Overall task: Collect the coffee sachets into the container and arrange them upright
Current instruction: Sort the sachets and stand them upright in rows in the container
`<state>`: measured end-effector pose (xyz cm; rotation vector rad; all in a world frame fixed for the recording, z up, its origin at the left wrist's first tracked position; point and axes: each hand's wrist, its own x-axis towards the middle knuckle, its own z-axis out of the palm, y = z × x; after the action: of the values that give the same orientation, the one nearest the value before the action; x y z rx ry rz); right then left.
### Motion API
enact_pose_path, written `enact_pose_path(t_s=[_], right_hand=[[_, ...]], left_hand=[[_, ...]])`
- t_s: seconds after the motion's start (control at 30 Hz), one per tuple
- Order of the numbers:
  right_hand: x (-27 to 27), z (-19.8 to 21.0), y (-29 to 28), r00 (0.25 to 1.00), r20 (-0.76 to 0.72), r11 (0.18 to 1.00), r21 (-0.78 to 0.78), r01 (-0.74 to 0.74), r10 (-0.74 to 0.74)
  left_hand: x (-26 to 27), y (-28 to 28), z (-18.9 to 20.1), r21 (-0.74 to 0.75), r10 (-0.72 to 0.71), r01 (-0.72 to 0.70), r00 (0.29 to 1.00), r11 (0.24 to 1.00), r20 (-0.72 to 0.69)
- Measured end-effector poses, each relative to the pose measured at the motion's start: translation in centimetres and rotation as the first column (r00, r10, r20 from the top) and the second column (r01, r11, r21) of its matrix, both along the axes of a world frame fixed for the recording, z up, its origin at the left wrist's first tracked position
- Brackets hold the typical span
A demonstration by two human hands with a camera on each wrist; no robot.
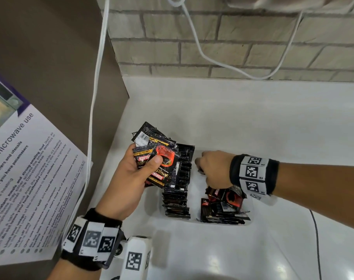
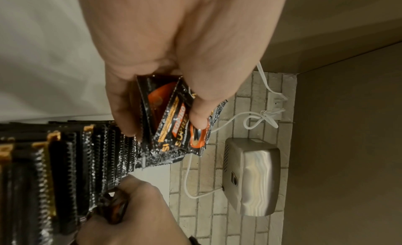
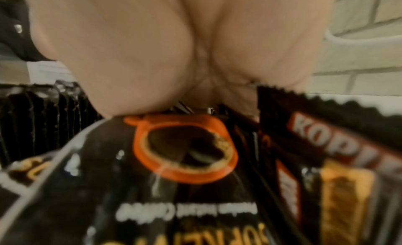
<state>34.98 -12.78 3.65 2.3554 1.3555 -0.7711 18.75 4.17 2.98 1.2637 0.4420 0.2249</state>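
My left hand grips a fanned bunch of black and red coffee sachets above the far end of the container. The left wrist view shows the thumb pressed on the front sachet. A row of upright sachets fills the container's left compartment. Loose sachets lie jumbled in the right compartment. My right hand reaches down into that compartment. Its curled fingers pinch a sachet. The right wrist view is blurred, with a sachet right under the palm.
The container sits on a white counter in a corner of a brick wall. White cables hang down the wall. A microwave notice lies at the left. A steel box is mounted on the wall.
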Motion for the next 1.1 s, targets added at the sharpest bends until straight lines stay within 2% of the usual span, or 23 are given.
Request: enact_pose_path(t_s=[0.13,0.33,0.53,0.73,0.83,0.97,1.1], right_hand=[[1.1,0.6,-0.6,0.991,-0.088,0.983,0.144,0.113,-0.101],[1.6,2.2,-2.2,0.944,-0.249,0.894,0.339,0.292,-0.214],[0.9,1.5,-2.8,0.923,-0.285,0.877,0.330,0.349,-0.260],[0.6,0.6,-2.4,0.942,-0.273,0.938,0.229,0.261,-0.195],[0.7,0.4,-2.0,0.946,-0.278,0.938,0.253,0.237,-0.165],[1.3,0.4,-2.3,0.930,-0.317,0.901,0.322,0.289,-0.185],[2.1,1.4,-3.4,0.881,-0.406,0.800,0.430,0.419,-0.243]], left_hand=[[-0.3,0.2,0.0,0.001,0.007,-0.007,1.000,1.000,-0.003],[-0.4,-0.1,-0.1,-0.004,0.009,-0.009,1.000,1.000,-0.008],[-0.1,-0.4,-0.3,0.005,-0.005,0.005,1.000,1.000,-0.009],[-0.2,-0.4,0.0,0.009,-0.015,0.015,1.000,1.000,-0.010],[-0.4,-0.3,0.2,0.003,-0.009,0.009,1.000,1.000,-0.013],[-0.6,-0.2,0.4,-0.004,0.001,-0.001,1.000,1.000,-0.018],[-0.7,-0.2,0.6,-0.011,0.025,-0.025,0.999,1.000,-0.037]])
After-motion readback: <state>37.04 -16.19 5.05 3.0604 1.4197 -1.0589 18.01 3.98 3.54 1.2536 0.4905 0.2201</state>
